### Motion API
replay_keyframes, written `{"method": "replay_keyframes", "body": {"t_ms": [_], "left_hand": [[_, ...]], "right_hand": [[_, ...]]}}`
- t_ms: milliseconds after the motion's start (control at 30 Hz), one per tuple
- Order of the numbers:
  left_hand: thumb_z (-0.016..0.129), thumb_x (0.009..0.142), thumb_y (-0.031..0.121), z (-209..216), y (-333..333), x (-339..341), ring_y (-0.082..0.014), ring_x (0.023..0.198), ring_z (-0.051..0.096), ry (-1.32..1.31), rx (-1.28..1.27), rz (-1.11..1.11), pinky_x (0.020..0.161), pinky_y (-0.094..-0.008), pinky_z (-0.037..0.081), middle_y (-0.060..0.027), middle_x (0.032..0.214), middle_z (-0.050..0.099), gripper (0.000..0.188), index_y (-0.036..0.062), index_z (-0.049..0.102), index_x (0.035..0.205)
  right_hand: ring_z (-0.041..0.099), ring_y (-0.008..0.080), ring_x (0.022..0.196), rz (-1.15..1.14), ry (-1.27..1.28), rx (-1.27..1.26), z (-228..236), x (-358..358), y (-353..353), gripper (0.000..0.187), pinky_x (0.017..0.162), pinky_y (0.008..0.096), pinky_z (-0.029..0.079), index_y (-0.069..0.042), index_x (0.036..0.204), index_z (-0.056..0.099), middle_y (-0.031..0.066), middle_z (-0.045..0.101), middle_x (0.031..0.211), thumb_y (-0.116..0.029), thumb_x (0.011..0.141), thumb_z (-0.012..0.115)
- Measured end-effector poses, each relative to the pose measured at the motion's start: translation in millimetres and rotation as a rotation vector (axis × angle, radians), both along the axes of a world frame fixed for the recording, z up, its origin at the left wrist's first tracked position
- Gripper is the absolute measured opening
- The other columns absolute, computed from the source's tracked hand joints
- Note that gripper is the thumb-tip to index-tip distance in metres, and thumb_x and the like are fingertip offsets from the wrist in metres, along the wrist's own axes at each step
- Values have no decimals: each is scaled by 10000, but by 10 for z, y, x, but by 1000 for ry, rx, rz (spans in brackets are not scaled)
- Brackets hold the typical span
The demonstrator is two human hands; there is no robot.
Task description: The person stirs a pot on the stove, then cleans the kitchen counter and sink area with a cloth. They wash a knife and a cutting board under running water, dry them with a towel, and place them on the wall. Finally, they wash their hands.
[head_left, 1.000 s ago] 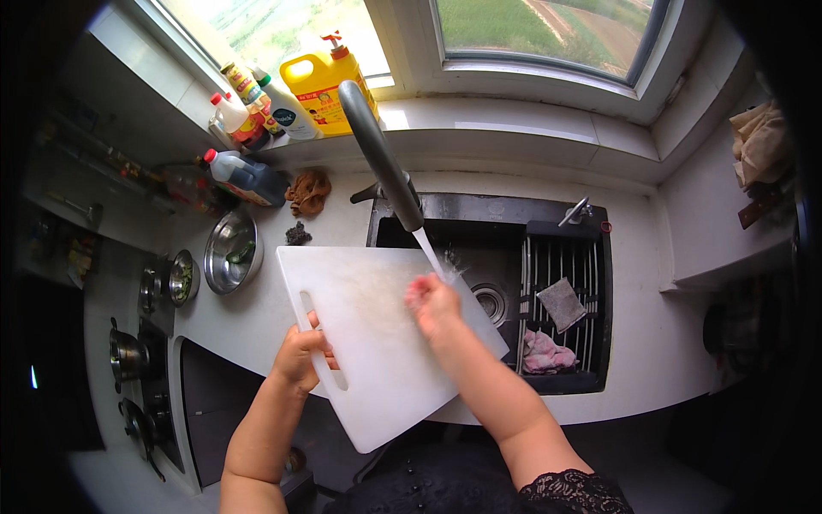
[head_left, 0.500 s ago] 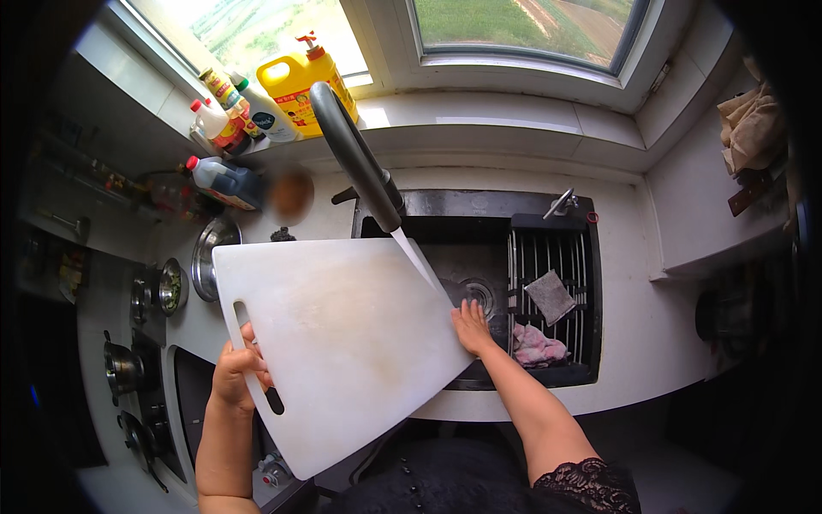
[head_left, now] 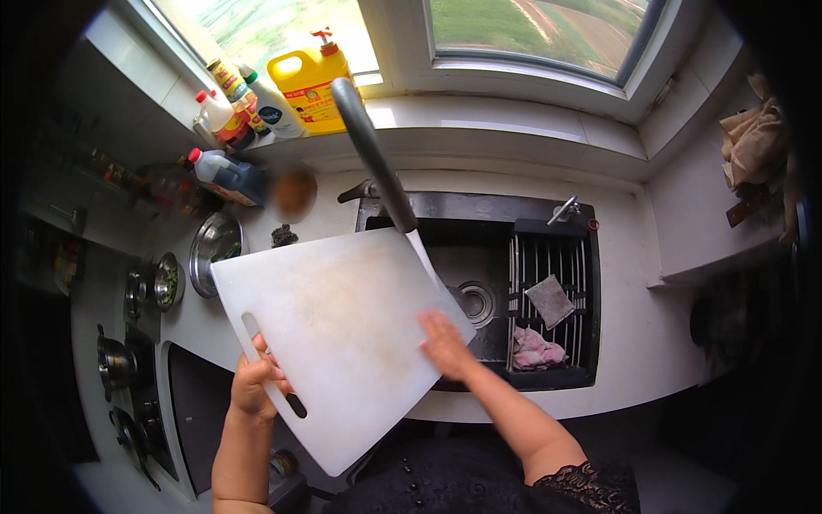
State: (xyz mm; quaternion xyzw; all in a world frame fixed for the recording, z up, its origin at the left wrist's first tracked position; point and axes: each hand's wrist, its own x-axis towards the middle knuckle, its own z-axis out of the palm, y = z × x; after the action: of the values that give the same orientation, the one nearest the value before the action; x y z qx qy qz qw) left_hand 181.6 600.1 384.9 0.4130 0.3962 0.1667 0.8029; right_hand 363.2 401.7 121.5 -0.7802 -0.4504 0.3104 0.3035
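A large white cutting board (head_left: 342, 343) with a faint brownish stain is tilted over the left part of the black sink (head_left: 479, 206). My left hand (head_left: 257, 377) grips it through the handle slot, fingers wrapped round the edge. Flat on the board's right side lies my right hand (head_left: 443, 343), its fingers stretched out and slightly blurred. From the dark curved faucet (head_left: 377, 158) water runs down at the board's far right edge. Beyond that edge shows the round drain (head_left: 475, 304).
On the sink's right side, a rack holds a grey sponge cloth (head_left: 550, 301) and a pink rag (head_left: 538, 349). Metal bowls (head_left: 214, 248) stand at left. A yellow jug (head_left: 312, 94) and several bottles line the sill. A pot (head_left: 116, 364) sits far left.
My right hand has slid from the board's right edge leftward onto its surface. The board has turned slightly, and my left hand has shifted a little to the right with it.
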Motion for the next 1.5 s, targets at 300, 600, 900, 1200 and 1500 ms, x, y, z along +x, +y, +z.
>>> {"method": "replay_keyframes", "body": {"t_ms": [300,600,900,1200,1500], "left_hand": [[432,560,-13,181,212,-470,-133,446,459,-22,22,0,439,-247,429,-81,637,511,558,-56,474,1115],[436,557,-20,352,239,-703,-107,484,414,10,61,-38,455,-223,363,-64,663,492,592,-67,451,1147],[421,553,-20,289,307,-647,-90,484,369,-68,7,-85,453,-217,328,-47,668,474,612,-65,448,1163],[464,555,25,178,268,-339,-170,434,505,-58,21,-211,467,-267,471,-122,641,560,581,-90,472,1125],[449,562,23,265,110,-129,-143,437,470,-40,49,-300,433,-253,426,-87,656,544,568,-68,491,1122]], "right_hand": [[550,354,1073,-380,-31,371,530,0,949,285,949,410,429,20,1086,612,197,609,1103,-133,853,555],[135,355,1426,269,-753,-256,1054,746,3092,525,1121,549,156,-86,1428,370,120,245,1528,-182,920,466],[350,350,1326,288,-948,-248,1221,841,2656,392,1121,470,211,-70,1272,571,142,479,1372,-214,915,493],[491,342,1224,-408,-19,347,516,852,1003,389,1044,387,372,16,1200,582,220,544,1275,-246,925,494],[581,237,1035,-787,731,-47,-282,605,-189,479,900,373,439,5,1163,596,128,629,1133,-405,967,446]]}}
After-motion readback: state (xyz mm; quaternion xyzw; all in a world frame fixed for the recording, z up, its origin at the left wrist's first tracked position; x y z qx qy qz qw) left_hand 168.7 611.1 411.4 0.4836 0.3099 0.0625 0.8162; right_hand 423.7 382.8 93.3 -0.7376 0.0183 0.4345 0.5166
